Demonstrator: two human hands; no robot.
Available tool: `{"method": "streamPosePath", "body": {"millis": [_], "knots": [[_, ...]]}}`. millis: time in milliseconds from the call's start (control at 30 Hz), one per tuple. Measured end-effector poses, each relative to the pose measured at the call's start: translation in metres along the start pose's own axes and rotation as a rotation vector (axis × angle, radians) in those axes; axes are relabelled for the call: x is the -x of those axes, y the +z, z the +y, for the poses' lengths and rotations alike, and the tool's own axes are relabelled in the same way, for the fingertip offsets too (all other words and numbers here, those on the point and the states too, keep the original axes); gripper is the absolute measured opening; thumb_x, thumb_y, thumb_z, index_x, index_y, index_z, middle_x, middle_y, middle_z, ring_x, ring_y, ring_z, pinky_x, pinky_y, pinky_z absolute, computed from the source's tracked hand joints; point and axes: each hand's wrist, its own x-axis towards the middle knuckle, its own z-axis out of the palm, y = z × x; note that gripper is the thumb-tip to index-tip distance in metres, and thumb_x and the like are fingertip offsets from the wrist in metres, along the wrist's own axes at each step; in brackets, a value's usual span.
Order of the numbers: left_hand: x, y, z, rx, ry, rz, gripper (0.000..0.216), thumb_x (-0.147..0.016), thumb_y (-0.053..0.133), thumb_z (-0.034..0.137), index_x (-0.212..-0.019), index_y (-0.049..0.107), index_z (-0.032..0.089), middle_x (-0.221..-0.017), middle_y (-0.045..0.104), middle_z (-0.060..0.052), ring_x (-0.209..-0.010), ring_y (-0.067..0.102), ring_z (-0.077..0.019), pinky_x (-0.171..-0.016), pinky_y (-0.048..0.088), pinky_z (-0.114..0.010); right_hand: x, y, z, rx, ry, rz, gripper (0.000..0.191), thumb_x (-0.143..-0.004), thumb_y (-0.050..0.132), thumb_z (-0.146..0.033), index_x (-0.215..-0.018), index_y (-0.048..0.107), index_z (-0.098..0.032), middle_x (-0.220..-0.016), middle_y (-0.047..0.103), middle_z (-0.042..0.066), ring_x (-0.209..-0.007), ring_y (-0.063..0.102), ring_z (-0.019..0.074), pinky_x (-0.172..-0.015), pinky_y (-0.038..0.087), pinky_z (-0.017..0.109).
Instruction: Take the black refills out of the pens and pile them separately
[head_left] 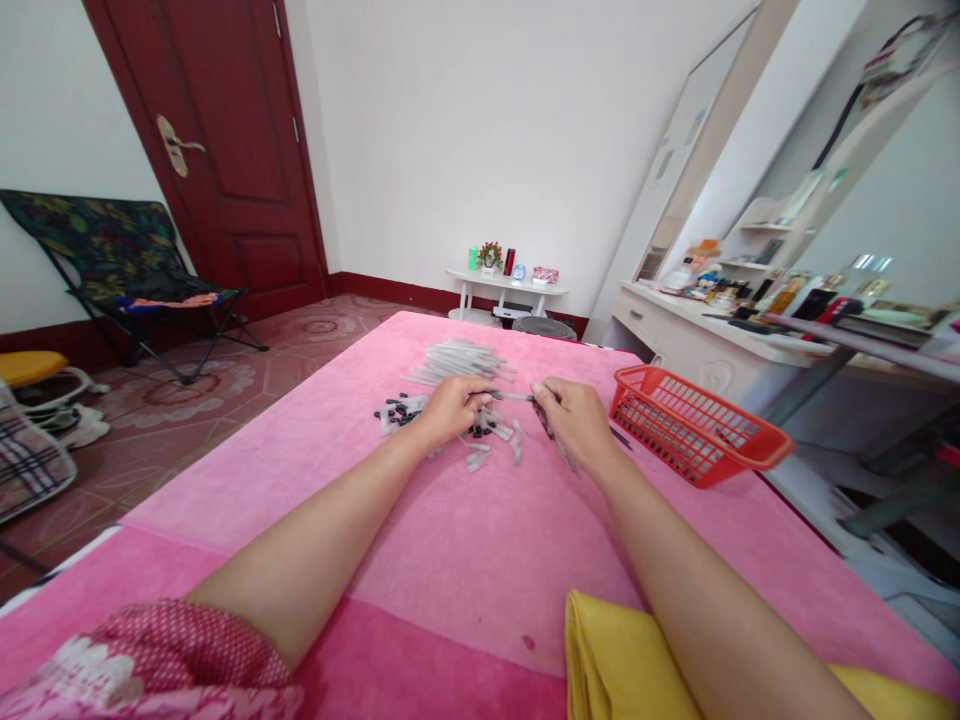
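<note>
A thin pen [514, 397], pale in the middle and dark towards the ends, spans the gap between my two hands. My left hand [455, 408] pinches its left end with closed fingers. On its right end the fingers of my right hand [571, 412] are closed too. Dark slim sticks [559, 450], looking like pen refills, lie under or in my right hand; I cannot tell which. Behind my left hand spreads a pile of pale pen barrels [459, 358]. Small black parts [401, 408] and short see-through caps [476, 460] lie scattered around that hand, some hidden by it.
A red plastic basket [694, 425] stands at the table's right side. Folded yellow cloth [622, 650] lies at the near right, under my right forearm. Pink cloth [300, 450] covers the table. A dressing table [690, 320] with bottles is on the right, a folding chair [142, 260] on the left.
</note>
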Motion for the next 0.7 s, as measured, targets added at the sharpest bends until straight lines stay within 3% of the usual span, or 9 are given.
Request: {"method": "streamPosePath", "body": {"millis": [167, 367, 567, 700], "knots": [[-0.0004, -0.0003, -0.001, 0.016, -0.02, 0.012, 0.027, -0.079, 0.05, 0.015, -0.097, 0.07, 0.016, -0.094, 0.071, -0.006, -0.087, 0.064, -0.0182, -0.08, 0.048, -0.029, -0.0004, 0.0004, -0.0005, -0.016, -0.042, 0.027, 0.028, -0.084, 0.048, -0.043, -0.076, 0.062, -0.02, -0.068, 0.064, 0.002, -0.063, 0.056, 0.0145, -0.056, 0.031, 0.022], [-0.0004, 0.0014, -0.0015, 0.032, -0.016, 0.002, 0.026, -0.079, 0.051, 0.016, -0.095, 0.071, 0.017, -0.092, 0.071, -0.005, -0.085, 0.064, -0.0182, -0.08, 0.049, -0.029, 0.0002, -0.0005, -0.0015, 0.056, -0.022, -0.01, 0.043, -0.089, 0.037, -0.044, -0.063, 0.059, -0.019, -0.059, 0.061, 0.003, -0.058, 0.054, 0.0146, -0.054, 0.029, 0.023], [-0.0006, 0.0008, -0.0044, 0.049, -0.041, 0.02, 0.026, -0.078, 0.051, 0.016, -0.095, 0.071, 0.016, -0.094, 0.071, -0.005, -0.086, 0.064, -0.0184, -0.08, 0.048, -0.029, 0.0004, 0.0002, -0.0019, -0.026, -0.036, 0.011, 0.027, -0.084, 0.047, -0.042, -0.083, 0.063, -0.021, -0.074, 0.066, 0.002, -0.065, 0.056, 0.0146, -0.056, 0.031, 0.022], [-0.0007, 0.0011, -0.0041, 0.061, -0.038, -0.005, 0.026, -0.079, 0.05, 0.016, -0.095, 0.07, 0.015, -0.089, 0.071, -0.005, -0.084, 0.064, -0.0178, -0.078, 0.048, -0.028, 0.0013, 0.0003, -0.0006, 0.013, -0.078, 0.002, 0.035, -0.087, 0.042, -0.041, -0.067, 0.059, -0.019, -0.061, 0.06, 0.001, -0.058, 0.052, 0.0138, -0.054, 0.029, 0.023]]}}
